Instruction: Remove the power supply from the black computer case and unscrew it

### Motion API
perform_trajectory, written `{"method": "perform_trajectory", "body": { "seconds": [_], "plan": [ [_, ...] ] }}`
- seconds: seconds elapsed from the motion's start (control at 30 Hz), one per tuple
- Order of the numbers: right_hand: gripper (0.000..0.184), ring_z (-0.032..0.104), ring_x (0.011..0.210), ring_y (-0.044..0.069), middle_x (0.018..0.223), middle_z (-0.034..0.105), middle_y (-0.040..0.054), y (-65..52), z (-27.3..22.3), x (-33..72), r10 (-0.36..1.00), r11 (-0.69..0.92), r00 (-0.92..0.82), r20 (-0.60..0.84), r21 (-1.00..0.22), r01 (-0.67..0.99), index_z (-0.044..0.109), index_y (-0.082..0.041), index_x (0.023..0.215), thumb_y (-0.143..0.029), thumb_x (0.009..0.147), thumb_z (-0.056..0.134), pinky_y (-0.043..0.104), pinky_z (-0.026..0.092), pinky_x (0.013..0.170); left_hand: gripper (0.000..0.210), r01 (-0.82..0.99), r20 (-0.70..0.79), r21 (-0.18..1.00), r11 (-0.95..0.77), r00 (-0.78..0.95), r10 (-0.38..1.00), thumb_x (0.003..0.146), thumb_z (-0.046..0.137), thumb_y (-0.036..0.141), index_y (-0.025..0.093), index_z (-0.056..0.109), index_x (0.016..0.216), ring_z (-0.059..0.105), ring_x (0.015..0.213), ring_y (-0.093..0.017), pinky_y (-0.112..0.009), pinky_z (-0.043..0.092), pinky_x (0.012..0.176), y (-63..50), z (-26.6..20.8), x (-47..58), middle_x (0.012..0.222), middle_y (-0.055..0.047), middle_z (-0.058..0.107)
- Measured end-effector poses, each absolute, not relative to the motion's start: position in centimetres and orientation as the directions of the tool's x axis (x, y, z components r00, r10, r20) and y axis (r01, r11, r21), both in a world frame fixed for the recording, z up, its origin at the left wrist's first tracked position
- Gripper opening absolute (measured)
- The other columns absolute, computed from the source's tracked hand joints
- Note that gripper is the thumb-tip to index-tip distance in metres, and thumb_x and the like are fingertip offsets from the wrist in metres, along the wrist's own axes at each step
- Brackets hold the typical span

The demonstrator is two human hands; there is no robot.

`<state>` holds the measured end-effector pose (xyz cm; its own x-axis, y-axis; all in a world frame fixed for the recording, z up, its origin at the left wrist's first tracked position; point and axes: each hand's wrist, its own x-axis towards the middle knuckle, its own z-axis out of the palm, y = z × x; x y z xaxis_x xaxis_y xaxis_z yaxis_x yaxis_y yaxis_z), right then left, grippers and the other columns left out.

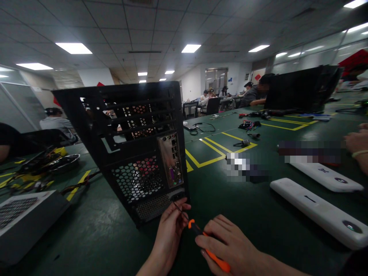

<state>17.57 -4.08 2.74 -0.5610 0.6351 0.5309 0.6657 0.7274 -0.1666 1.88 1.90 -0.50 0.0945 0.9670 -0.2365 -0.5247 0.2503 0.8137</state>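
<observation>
A black computer case (115, 161) stands upright on the green table, its back panel towards me. The panel shows a metal port plate (170, 159), a honeycomb vent and a power supply (152, 207) at the bottom. My right hand (230, 241) is closed around the orange and black handle of a screwdriver (214, 257). The thin shaft points up and left to the case's lower right corner. My left hand (172, 224) is at that corner, fingers curled around the shaft. The tip meets the dark panel there; any screw is too small to make out.
At left lie a grey power supply unit (31, 222) and tangled cables (37, 165). Two long white devices (319, 211) lie at right, near another person's hand (358, 142). Yellow tape (212, 165) marks the table; a black panel (299, 90) stands farther back.
</observation>
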Motion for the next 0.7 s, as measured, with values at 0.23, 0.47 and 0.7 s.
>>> {"method": "perform_trajectory", "body": {
  "seconds": [0.23, 0.47, 0.7],
  "plan": [
    [0.018, 0.050, 0.069, 0.013, 0.078, 0.057, 0.0016, -4.2, 3.0, 17.2, 0.604, 0.744, -0.605, 0.519, -0.094, 0.662, 0.057, -0.021, 0.089, -0.032, 0.074, 0.056, 0.026, 0.038, 0.065, 0.026, -0.518, -0.249, 0.813, 0.264, 0.100, 0.963, 0.060, 0.063, 0.018, 0.011, 0.064, 0.084, 0.047, 0.050, -0.006, -0.020, 0.035, 0.048, 2.0, -0.2, 1.9, 0.072, -0.004, 0.062],
    [0.013, 0.048, 0.059, 0.011, 0.067, 0.057, 0.0006, -3.8, 4.4, 15.7, 0.524, 0.774, -0.668, 0.528, 0.032, 0.632, 0.055, -0.015, 0.084, -0.021, 0.074, 0.051, 0.026, 0.035, 0.059, 0.015, -0.489, -0.326, 0.819, 0.301, 0.035, 0.945, 0.068, 0.056, 0.018, 0.010, 0.061, 0.079, 0.055, 0.054, -0.011, -0.022, 0.040, 0.051, 1.4, 0.6, 1.3, 0.069, -0.006, 0.062],
    [0.008, 0.043, 0.055, 0.011, 0.061, 0.052, -0.0011, -3.0, 3.6, 15.7, 0.257, 0.841, -0.747, 0.613, 0.239, 0.486, 0.056, -0.020, 0.081, -0.021, 0.075, 0.051, 0.027, 0.031, 0.055, 0.019, -0.522, -0.313, 0.818, 0.242, -0.050, 0.949, 0.068, 0.060, 0.028, 0.011, 0.061, 0.077, 0.057, 0.058, -0.011, -0.021, 0.042, 0.052, 0.9, 0.6, 1.2, 0.069, -0.005, 0.063]
  ]
}}
